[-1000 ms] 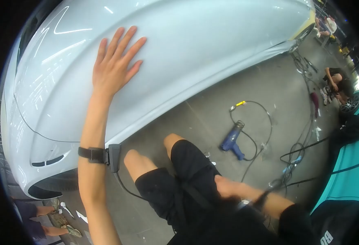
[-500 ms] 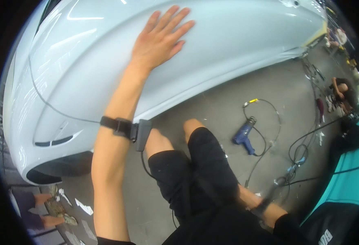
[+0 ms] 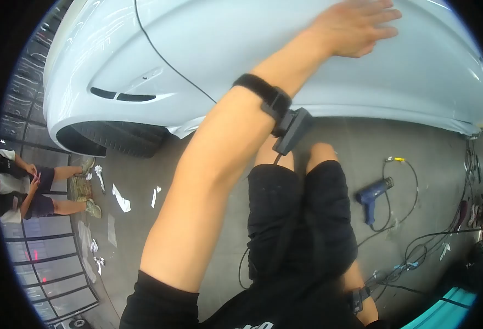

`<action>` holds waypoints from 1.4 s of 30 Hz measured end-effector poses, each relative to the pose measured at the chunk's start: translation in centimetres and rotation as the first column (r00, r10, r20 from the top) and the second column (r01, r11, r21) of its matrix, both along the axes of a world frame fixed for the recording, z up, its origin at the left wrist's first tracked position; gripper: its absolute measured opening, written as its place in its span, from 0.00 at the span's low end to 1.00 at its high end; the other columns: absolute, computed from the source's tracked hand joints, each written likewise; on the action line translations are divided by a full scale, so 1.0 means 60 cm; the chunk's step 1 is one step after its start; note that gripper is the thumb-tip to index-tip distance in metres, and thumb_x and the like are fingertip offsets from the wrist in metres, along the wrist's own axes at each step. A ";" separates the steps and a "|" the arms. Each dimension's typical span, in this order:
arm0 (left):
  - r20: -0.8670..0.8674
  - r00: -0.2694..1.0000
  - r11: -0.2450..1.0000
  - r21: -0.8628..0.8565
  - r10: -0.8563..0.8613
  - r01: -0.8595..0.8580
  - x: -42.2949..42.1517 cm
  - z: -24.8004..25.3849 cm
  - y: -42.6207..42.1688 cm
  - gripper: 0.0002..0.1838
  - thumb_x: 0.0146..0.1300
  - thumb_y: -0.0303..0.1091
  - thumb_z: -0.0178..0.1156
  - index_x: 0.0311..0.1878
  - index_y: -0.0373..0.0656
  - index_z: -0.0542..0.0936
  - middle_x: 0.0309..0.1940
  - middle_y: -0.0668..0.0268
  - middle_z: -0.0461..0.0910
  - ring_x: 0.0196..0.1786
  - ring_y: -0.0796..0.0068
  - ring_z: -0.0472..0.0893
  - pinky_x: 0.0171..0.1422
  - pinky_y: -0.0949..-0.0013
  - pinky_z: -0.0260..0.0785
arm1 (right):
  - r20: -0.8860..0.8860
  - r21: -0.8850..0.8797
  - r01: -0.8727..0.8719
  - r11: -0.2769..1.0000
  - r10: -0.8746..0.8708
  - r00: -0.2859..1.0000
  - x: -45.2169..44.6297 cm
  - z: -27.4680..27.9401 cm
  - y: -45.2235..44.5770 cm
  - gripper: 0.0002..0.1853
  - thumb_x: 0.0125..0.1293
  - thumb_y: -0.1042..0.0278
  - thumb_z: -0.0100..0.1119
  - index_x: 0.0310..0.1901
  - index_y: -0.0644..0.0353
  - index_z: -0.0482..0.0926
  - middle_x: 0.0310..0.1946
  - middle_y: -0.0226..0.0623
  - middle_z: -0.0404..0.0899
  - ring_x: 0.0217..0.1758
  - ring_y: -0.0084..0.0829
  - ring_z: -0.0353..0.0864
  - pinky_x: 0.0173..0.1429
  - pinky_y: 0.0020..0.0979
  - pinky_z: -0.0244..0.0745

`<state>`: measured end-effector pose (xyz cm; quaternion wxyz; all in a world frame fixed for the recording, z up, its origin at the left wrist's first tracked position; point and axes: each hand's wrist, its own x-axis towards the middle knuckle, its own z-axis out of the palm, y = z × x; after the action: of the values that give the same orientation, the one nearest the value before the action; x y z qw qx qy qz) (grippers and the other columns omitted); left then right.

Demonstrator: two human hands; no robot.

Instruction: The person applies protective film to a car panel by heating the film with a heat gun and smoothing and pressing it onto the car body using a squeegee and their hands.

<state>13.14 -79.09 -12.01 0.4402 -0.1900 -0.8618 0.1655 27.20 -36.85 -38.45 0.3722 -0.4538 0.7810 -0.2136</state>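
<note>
My left hand [image 3: 359, 27] lies against the pale blue side of a car [image 3: 225, 49], near the top of the view. Its fingers are stretched out and apart, slightly blurred, with nothing held in them. On the left forearm is a black strap with a dark box [image 3: 291, 131], and a thin cable runs from there across the car panel. Of my right arm only the forearm [image 3: 354, 274] shows, with a black strapped device [image 3: 357, 300]; the hand is hidden behind my thigh. A pale loose edge [image 3: 185, 129] hangs from the car's lower side behind the wheel.
A blue heat gun [image 3: 373, 197] lies on the floor right of my knees, its cord looping away. Tangled cables [image 3: 411, 257] spread farther right, by a turquoise surface [image 3: 444, 310]. White scraps [image 3: 121, 198] litter the floor. At far left a person [image 3: 35, 186] sits.
My left hand has slid to the right along the car panel. The view has turned and shifted left, showing the tyre and the seated person more fully.
</note>
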 end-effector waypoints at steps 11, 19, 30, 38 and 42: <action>-0.001 0.997 0.997 0.003 -0.081 0.081 0.003 -0.003 -0.007 0.26 0.56 0.30 0.59 0.60 0.41 0.80 0.75 0.51 0.65 0.81 0.53 0.56 0.85 0.47 0.44 | 0.049 0.007 0.201 0.980 -0.201 0.978 0.014 0.015 0.085 0.22 0.69 0.70 0.59 0.62 0.67 0.75 0.55 0.40 0.82 0.57 0.36 0.80 0.61 0.34 0.75; 0.191 0.973 0.978 -0.184 0.132 -0.096 0.077 -0.019 -0.025 0.21 0.61 0.35 0.59 0.59 0.52 0.82 0.76 0.64 0.64 0.81 0.62 0.56 0.85 0.51 0.47 | 0.086 -0.001 0.314 0.949 -0.313 0.946 0.015 0.016 0.126 0.21 0.69 0.70 0.59 0.61 0.67 0.76 0.53 0.38 0.83 0.57 0.34 0.81 0.60 0.33 0.75; 0.246 0.969 0.998 0.046 0.030 -0.043 0.122 -0.058 -0.016 0.15 0.60 0.36 0.64 0.51 0.54 0.85 0.72 0.71 0.71 0.79 0.66 0.61 0.83 0.51 0.53 | 0.130 -0.001 0.389 0.921 -0.385 0.914 -0.009 0.019 0.163 0.19 0.69 0.70 0.60 0.60 0.67 0.77 0.51 0.37 0.84 0.55 0.32 0.81 0.59 0.32 0.75; 0.819 0.550 0.321 0.571 -0.162 -0.755 0.548 -0.321 0.086 0.16 0.73 0.42 0.54 0.39 0.39 0.80 0.35 0.48 0.81 0.41 0.44 0.81 0.45 0.46 0.71 | 0.150 -0.020 0.464 0.885 -0.456 0.877 -0.021 0.009 0.176 0.18 0.70 0.70 0.60 0.59 0.66 0.78 0.49 0.36 0.85 0.54 0.30 0.81 0.58 0.31 0.76; 0.671 0.362 -0.116 0.382 -0.647 -0.917 0.845 -0.539 0.282 0.12 0.73 0.36 0.54 0.51 0.41 0.80 0.36 0.64 0.83 0.42 0.68 0.83 0.50 0.61 0.77 | 0.132 -0.027 0.477 0.878 -0.470 0.873 -0.028 0.007 0.161 0.18 0.70 0.70 0.60 0.59 0.66 0.79 0.49 0.35 0.85 0.54 0.30 0.81 0.58 0.31 0.76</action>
<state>63.83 -62.15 -44.38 -0.1822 0.3053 -0.7265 -0.5880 25.51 -27.19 -38.02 0.3418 -0.2457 0.8376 -0.3482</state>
